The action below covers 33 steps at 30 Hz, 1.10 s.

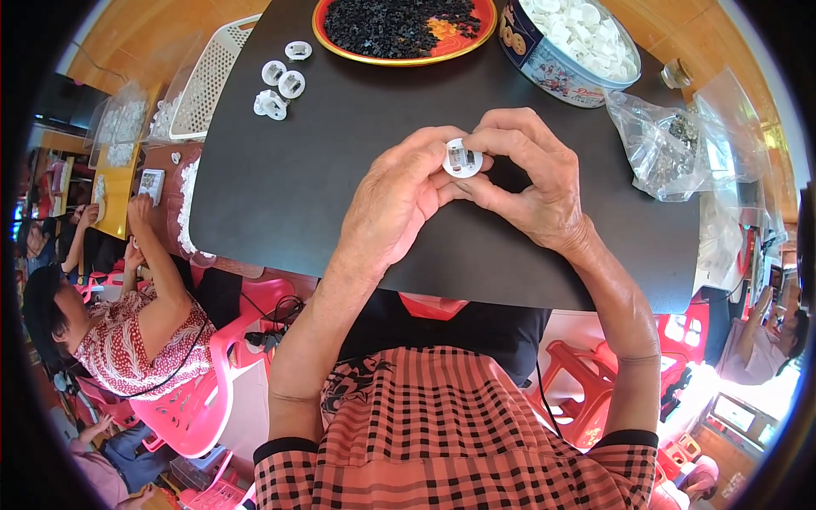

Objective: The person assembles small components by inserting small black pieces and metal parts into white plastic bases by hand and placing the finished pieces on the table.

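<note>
Between my two hands, over the dark table (280, 195), is a small round white plastic part (460, 167) with a slotted middle, a metal piece and a black piece in it. My left hand (399, 191) grips its left edge, thumb on top. Curled round its right side, my right hand (534, 174) has its fingertips and thumb at the edge. Similar round white parts (291, 83) lie in a small group at the table's far left.
A red tray (408, 59) of small black pieces and a round tin (571, 81) of white parts stand at the far side. Clear bags (659, 153) with metal bits lie at right. A white basket (208, 81) and a co-worker (127, 331) are at left.
</note>
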Each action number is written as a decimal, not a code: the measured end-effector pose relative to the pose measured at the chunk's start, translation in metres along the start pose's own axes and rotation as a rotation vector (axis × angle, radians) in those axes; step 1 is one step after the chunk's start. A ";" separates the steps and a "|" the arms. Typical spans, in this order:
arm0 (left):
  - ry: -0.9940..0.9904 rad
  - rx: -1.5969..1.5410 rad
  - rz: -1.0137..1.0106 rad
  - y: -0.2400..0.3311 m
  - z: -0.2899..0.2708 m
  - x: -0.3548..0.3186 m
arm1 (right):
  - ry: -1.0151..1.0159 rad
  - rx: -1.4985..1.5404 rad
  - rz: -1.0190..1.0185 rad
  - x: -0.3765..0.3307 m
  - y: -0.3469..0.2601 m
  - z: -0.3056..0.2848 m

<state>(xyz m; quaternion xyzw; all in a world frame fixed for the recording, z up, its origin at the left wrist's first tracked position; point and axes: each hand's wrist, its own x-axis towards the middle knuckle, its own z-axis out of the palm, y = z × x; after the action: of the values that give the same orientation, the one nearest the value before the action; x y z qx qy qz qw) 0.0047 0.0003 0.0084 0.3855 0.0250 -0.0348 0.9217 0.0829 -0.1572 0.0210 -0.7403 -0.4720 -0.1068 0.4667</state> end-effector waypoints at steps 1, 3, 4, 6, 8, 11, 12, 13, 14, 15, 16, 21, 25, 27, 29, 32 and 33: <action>0.001 0.002 0.005 0.000 0.000 0.000 | -0.002 0.002 0.013 0.000 0.000 0.000; 0.004 0.006 0.013 -0.001 0.000 -0.001 | -0.004 0.007 0.023 0.000 -0.001 0.000; -0.002 0.011 0.019 -0.001 -0.001 -0.002 | -0.003 0.004 0.017 0.000 -0.001 0.000; -0.002 0.021 0.031 0.000 -0.002 -0.002 | -0.002 0.010 0.005 0.001 -0.002 0.001; 0.043 0.025 0.002 0.000 -0.001 -0.001 | 0.018 0.026 0.008 0.000 -0.004 -0.002; 0.046 0.149 0.075 0.002 -0.002 -0.007 | 0.003 -0.022 0.053 0.000 -0.007 -0.006; 0.073 0.215 0.073 0.004 0.000 -0.009 | -0.018 -0.039 0.064 -0.001 -0.006 -0.009; 0.081 0.223 0.083 0.009 -0.001 -0.012 | -0.017 -0.028 0.053 -0.001 -0.007 -0.009; 0.063 0.414 0.110 0.015 -0.002 -0.015 | -0.032 -0.018 0.070 -0.001 -0.008 -0.008; 0.043 0.603 0.133 0.021 -0.003 -0.018 | -0.046 -0.011 0.090 -0.002 -0.008 -0.008; 0.071 0.766 0.168 0.030 -0.002 -0.021 | -0.049 -0.011 0.081 -0.001 -0.007 -0.008; 0.281 1.143 0.392 0.058 -0.031 -0.037 | -0.050 -0.016 0.087 -0.001 -0.006 -0.009; 0.548 1.351 0.613 0.098 -0.077 -0.036 | -0.059 -0.014 0.104 -0.001 -0.007 -0.008; 0.737 1.485 0.539 0.124 -0.095 -0.033 | -0.064 -0.006 0.103 0.000 -0.007 -0.004; 0.742 1.525 0.622 0.140 -0.127 -0.021 | -0.068 -0.010 0.101 0.001 -0.010 -0.003; 0.646 1.566 0.734 0.141 -0.137 -0.002 | -0.064 -0.020 0.108 0.000 -0.008 -0.004; 0.634 1.560 0.738 0.141 -0.141 0.004 | -0.071 -0.012 0.108 0.001 -0.007 -0.005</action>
<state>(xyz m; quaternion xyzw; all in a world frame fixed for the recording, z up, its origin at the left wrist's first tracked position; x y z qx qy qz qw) 0.0181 0.1988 0.0092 0.8731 0.1213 0.3621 0.3031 0.0787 -0.1596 0.0280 -0.7707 -0.4468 -0.0580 0.4505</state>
